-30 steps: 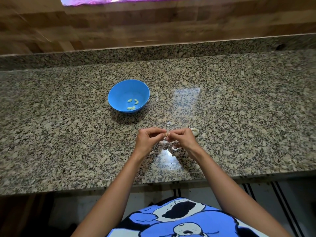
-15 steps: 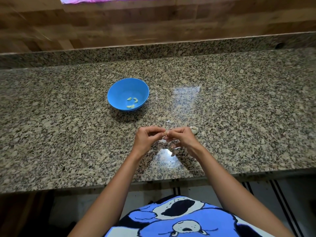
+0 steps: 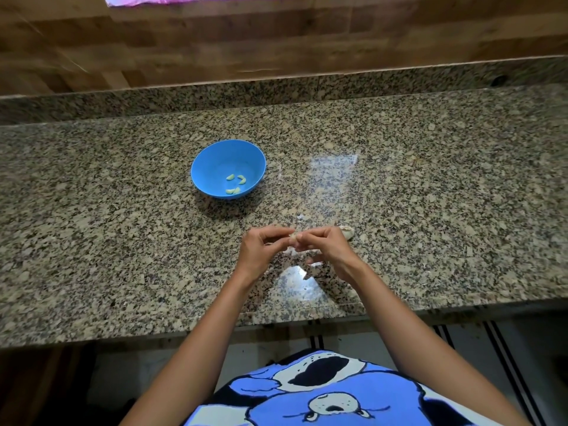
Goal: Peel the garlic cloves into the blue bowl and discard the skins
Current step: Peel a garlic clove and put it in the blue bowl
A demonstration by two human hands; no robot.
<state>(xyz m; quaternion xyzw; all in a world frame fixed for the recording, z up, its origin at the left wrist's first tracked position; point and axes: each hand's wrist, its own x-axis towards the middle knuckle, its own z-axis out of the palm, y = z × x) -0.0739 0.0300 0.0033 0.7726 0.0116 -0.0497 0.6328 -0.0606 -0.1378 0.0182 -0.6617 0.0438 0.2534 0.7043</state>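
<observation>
The left hand [image 3: 261, 250] and right hand [image 3: 329, 247] pinched one garlic clove [image 3: 292, 238] between them, near the worktop's [image 3: 123, 241] front edge. It looked light, firm and slippery; its papery skin would likely tear best from a tip.

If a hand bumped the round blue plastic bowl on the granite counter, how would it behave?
The round blue plastic bowl holds only a few peeled garlic cloves, so it is probably light. On the glossy granite counter it would likely slide rather than tip, being wide and low.
</observation>
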